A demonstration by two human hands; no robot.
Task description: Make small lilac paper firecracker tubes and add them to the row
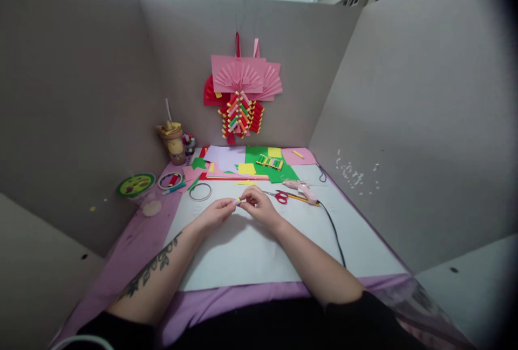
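Between my two hands is a small lilac paper roll [237, 202] with a yellow band at its upper end. My left hand [217, 212] pinches the lilac part from the left. The fingertips of my right hand [258, 205] are closed at its yellow end. Both hands are over the white sheet [259, 255]. Just right of my right hand lie red-handled scissors [281, 197] and a pink glue gun [307, 193]. A ring of tape [200, 192] lies left of my hands.
Coloured paper sheets [259, 178] and a row of green and yellow rolls [270, 162] lie behind. Cup [175, 145] and green-lidded tub [136, 184] stand left. Paper fans [238, 75] hang on the grey back panel. A black cord [334, 231] runs along the right.
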